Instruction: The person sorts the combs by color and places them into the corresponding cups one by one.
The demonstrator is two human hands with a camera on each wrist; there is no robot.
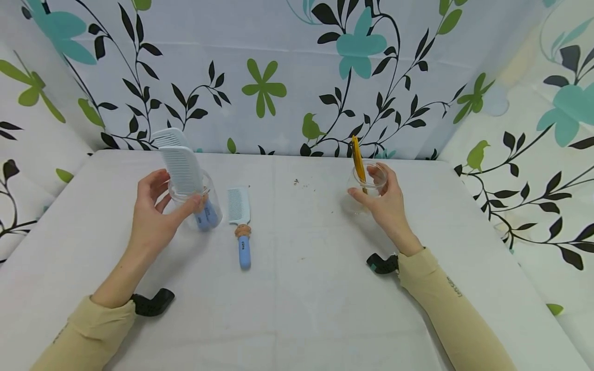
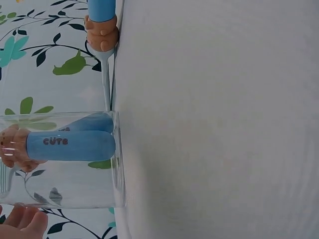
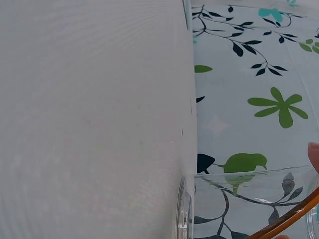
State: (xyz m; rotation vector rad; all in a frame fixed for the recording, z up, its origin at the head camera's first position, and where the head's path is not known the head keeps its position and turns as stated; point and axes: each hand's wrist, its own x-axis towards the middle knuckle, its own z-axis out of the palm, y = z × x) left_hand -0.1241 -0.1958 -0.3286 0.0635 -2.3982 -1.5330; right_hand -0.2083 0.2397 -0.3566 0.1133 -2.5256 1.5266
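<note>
At the left my left hand (image 1: 155,214) grips a clear jar (image 1: 215,201), thumb and fingers around its side near the rim. Two combs (image 1: 183,170) stand in it, pale teeth up and blue handles at the bottom. The left wrist view shows one blue handle (image 2: 70,145) with a brown bear figure through the clear wall. A third such comb (image 1: 239,214) lies on the table to the right of that jar. My right hand (image 1: 391,203) holds another clear jar (image 1: 353,180) around its rim. A slim yellow-orange item (image 1: 357,158) leans in it, its kind unclear.
Both jars stand on a white-covered table (image 1: 297,299). Small dark specks (image 1: 297,182) lie near its back edge. Behind hangs a curtain (image 1: 287,62) printed with leaves and flowers. Black wrist-worn devices show at the left sleeve (image 1: 95,330) and right sleeve (image 1: 450,304).
</note>
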